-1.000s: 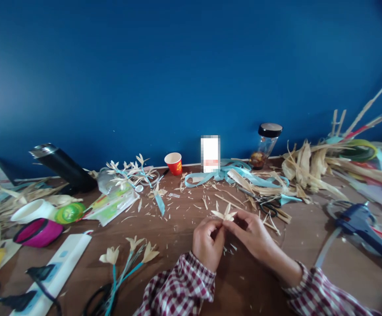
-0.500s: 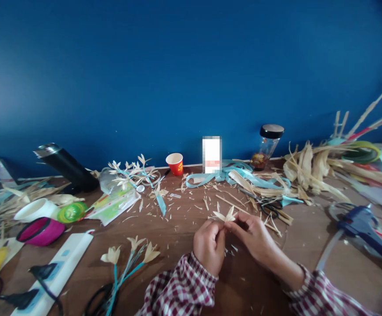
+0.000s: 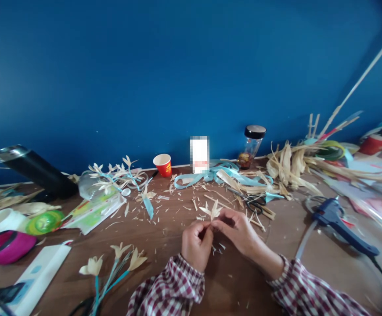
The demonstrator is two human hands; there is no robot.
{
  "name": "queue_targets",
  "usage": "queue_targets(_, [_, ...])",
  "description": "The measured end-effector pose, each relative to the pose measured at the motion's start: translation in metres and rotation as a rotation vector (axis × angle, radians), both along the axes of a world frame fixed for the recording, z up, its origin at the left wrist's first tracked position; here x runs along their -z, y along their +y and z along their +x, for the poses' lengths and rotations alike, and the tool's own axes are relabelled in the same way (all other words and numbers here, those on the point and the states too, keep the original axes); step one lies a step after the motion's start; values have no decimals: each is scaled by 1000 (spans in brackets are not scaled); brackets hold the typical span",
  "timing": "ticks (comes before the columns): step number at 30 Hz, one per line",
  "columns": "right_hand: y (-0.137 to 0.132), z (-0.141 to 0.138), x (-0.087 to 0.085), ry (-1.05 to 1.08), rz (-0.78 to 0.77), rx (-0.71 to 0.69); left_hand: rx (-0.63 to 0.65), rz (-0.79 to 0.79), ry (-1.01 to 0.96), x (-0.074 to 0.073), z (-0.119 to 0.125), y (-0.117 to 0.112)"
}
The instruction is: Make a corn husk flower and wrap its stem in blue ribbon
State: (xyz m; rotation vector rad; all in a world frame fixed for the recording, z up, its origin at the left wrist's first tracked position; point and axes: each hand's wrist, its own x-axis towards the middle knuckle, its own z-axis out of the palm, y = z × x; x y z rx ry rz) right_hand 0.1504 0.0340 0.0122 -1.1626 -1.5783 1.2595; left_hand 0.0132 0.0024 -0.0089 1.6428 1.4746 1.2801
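Observation:
A small pale corn-husk flower (image 3: 212, 210) stands between my two hands, its pointed petals facing up and away. My left hand (image 3: 197, 243) is closed, thumb and fingers pinched at the flower's base. From the other side, my right hand (image 3: 237, 235) pinches the same base with thumb and forefinger. My fingertips hide the lower end of the flower. To the left on the table lie several similar flowers (image 3: 92, 265) with blue-wrapped stems. More finished-looking flowers (image 3: 113, 175) rest at the back left.
A blue glue gun (image 3: 339, 224) lies at right, scissors (image 3: 257, 204) and blue ribbon (image 3: 224, 171) behind my hands. Dry husks (image 3: 293, 162), a glass jar (image 3: 252, 147), a red paper cup (image 3: 163, 166), a black flask (image 3: 39, 169) and a power strip (image 3: 29, 285) surround them.
The view has turned to the right, so everything sits farther left in the picture. Both hands keep their pinch on the flower, which now looks more upright.

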Motion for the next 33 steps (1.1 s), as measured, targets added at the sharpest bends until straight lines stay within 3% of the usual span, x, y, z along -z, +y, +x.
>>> queue_targets(6, [-1,0,0,-37,-3,36,20,27,27,0,1,0])
queue_targets(22, [-2,3,-2,-22,25,-40,118,150,227,1,-1,-3])
queue_targets(27, [2,4,1,123,-117,-38,58,27,22,-2,0,-1])
queue_targets(33, [5,7,5,223,-203,-17,-4,-415,-608,2,0,6])
